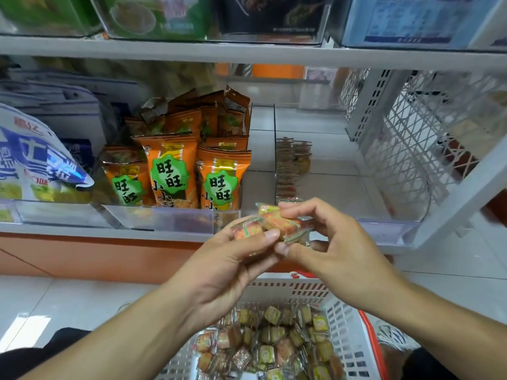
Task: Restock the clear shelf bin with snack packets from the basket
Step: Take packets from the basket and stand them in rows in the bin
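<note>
Both hands meet in front of the shelf edge over a small bunch of clear-wrapped snack packets [270, 224]. My left hand [233, 259] grips the bunch from below and the left. My right hand [326, 239] pinches the packets' right end between thumb and fingers. Behind them sits the clear shelf bin [384, 229], with a row of the same small packets [290, 163] standing along its left wall. Below, the white basket [345, 333] with a red rim holds several loose snack packets [274, 344].
Orange snack bags [175, 168] fill the bin to the left, with blue-and-white bags [33, 160] further left. A white mesh shelf side panel [406, 138] stands to the right. The upper shelf [247, 53] carries boxed goods. My knees frame the basket on the tiled floor.
</note>
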The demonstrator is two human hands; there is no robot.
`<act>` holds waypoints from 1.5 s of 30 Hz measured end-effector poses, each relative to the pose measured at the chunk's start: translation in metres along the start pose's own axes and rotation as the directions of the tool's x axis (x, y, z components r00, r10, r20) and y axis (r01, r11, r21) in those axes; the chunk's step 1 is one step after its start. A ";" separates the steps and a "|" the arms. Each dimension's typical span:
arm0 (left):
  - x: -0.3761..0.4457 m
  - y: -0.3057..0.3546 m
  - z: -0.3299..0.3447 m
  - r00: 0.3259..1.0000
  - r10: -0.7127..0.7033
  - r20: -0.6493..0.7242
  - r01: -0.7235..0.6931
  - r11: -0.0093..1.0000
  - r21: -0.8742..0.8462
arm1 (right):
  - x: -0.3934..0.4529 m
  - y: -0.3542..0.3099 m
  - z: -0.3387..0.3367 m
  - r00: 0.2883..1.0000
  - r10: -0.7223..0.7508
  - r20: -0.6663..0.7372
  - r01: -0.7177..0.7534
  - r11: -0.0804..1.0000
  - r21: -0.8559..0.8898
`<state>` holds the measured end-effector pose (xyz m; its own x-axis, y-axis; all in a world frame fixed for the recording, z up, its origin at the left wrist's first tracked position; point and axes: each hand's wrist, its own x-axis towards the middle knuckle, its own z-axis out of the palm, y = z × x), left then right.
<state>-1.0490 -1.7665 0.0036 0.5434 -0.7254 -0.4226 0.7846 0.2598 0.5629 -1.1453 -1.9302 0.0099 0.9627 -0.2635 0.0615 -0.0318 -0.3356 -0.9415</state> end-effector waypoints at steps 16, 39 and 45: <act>0.000 -0.003 -0.005 0.944 0.264 -0.199 -0.240 0.961 0.139 | 0.004 -0.013 -0.014 0.952 0.300 -0.054 -0.217 0.790 0.573; -0.002 -0.009 0.011 0.922 0.387 -0.003 -0.351 0.841 0.412 | 0.006 -0.016 -0.029 0.962 0.261 0.084 -0.250 0.710 0.659; -0.004 -0.006 0.011 0.920 0.376 0.115 -0.345 0.634 0.692 | 0.008 -0.014 -0.049 0.948 0.258 0.188 -0.315 0.859 0.404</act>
<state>-1.0592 -1.7719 0.0097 0.7603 -0.6425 -0.0956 0.1028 -0.0262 0.9944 -1.1504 -1.9723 0.0401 0.9545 -0.1662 -0.2475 -0.2216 0.1597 -0.9620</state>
